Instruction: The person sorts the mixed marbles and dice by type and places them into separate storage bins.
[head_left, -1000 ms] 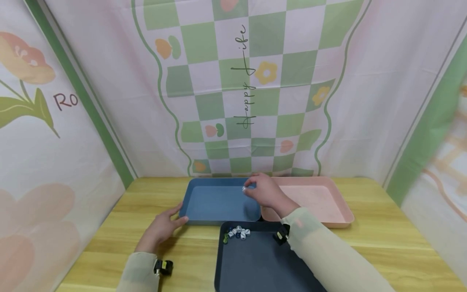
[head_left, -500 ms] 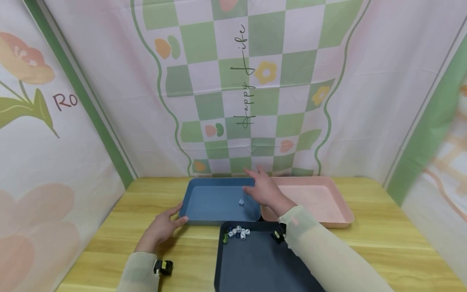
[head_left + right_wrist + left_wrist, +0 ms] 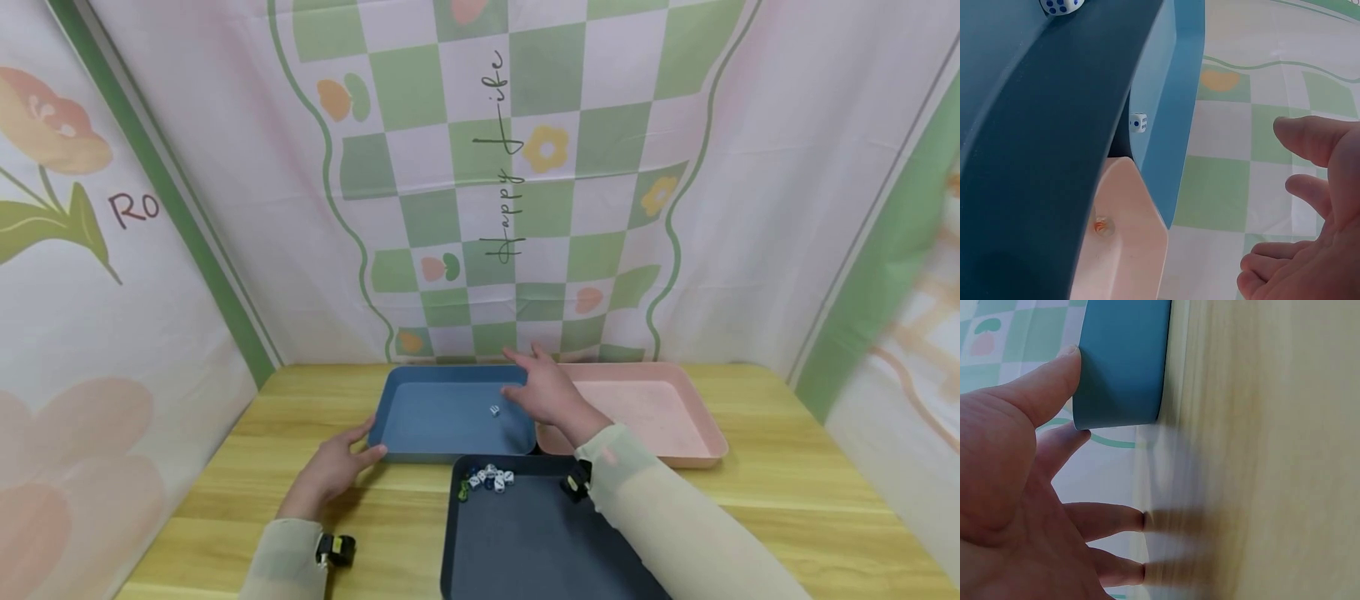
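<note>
A white die (image 3: 494, 411) with blue pips lies in the blue tray (image 3: 420, 417); the right wrist view shows the same die (image 3: 1138, 122) on the tray floor. My right hand (image 3: 551, 392) hovers above the tray's right end, fingers spread and holding nothing. At the tray's front left corner, my left hand (image 3: 333, 467) touches the rim with thumb and index finger. Its other fingers reach straight down to the table in the left wrist view. Nearer the body, a dark tray (image 3: 555, 542) holds several white dice (image 3: 491, 477) and small green pieces (image 3: 463, 490) in its far left corner.
A pink tray (image 3: 652, 408) stands against the blue tray's right side. A small clear and orange round piece (image 3: 1104, 226) lies in it, hidden by the right arm in the head view. Behind the wooden table (image 3: 810, 517) hangs a patterned cloth (image 3: 480, 208).
My right hand has let go of the die and spread its fingers. The die has dropped into the blue tray and shifted slightly there. My left hand has stayed in place.
</note>
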The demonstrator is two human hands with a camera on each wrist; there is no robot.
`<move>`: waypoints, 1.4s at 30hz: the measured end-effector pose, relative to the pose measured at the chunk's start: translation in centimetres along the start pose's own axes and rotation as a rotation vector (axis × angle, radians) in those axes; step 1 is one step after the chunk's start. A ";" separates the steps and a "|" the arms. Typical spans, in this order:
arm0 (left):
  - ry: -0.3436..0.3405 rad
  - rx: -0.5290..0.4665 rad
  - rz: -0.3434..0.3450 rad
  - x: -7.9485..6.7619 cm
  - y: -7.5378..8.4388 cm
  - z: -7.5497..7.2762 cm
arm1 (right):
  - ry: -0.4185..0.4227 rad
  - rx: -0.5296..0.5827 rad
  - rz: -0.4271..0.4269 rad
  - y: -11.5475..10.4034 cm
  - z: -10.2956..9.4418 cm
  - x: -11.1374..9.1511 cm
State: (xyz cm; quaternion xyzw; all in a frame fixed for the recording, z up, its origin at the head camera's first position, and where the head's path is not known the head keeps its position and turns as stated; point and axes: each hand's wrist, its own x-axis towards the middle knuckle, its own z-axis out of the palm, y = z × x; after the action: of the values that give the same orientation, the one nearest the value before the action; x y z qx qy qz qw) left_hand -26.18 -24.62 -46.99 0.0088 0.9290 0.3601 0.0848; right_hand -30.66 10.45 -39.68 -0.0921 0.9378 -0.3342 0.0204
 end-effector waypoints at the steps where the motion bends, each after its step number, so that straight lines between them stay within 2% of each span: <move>1: 0.001 0.002 -0.001 0.0 0.0 0.0 | -0.001 0.004 0.002 0.0 0.0 0.0; 7: 0.004 0.006 -0.007 -0.1 0.1 0.0 | 0.001 0.006 -0.015 0.2 0.0 -0.3; 17: 0.001 -0.007 -0.001 -0.1 0.0 0.0 | -0.031 -0.064 -0.119 1.0 -0.1 -1.1; 25: 0.006 -0.013 0.004 0.0 0.0 0.0 | -0.091 -0.009 -0.190 0.7 -0.1 -2.3; 34: 0.003 -0.015 0.000 -0.2 0.2 -0.1 | -0.098 -0.036 -0.279 0.7 0.3 -3.4; 42: 0.004 -0.012 0.006 -0.1 0.0 0.0 | -0.117 -0.056 -0.326 1.5 0.8 -3.7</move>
State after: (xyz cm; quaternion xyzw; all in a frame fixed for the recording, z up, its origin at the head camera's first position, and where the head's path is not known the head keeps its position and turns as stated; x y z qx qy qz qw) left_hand -26.10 -24.67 -46.95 0.0101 0.9270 0.3660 0.0818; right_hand -27.16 11.76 -41.35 -0.2627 0.9166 -0.3009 0.0177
